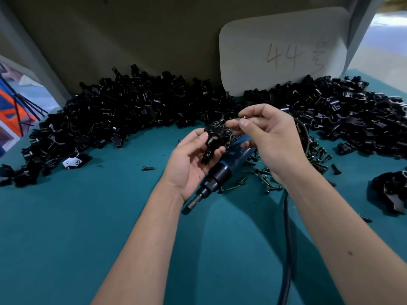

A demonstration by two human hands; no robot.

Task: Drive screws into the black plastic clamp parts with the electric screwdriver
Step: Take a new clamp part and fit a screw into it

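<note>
Two hands in play, both busy. Left hand (193,159) holds one black clamp part (212,144) in curled fingers, palm up, just above the surface (88,227). Right hand (271,137) pinches a small screw (244,117) between thumb and forefinger, right beside the clamp part but not yet in it, as far as I can tell; the other fingers look curled loosely over the electric screwdriver (222,170), which runs under the palm with its bit end pointing toward the camera. Whether those fingers actually grip it or it just lies on the surface, I cannot tell. Cord (288,238) trails down toward the near edge.

Step in hand, my read: seating the screw into the clamp's hole, before any driving.

Next move calls for: line the screw tip up with the hole, start it by hand so it stands on its own, then bring the driver bit onto the head square to the part while the left hand holds the clamp firm.

Stock: big pile of clamp parts (132,111) along the back of the surface, loose screws (273,181) scattered under the right wrist. White card (282,51) marked "44" leans against the back wall.
</note>
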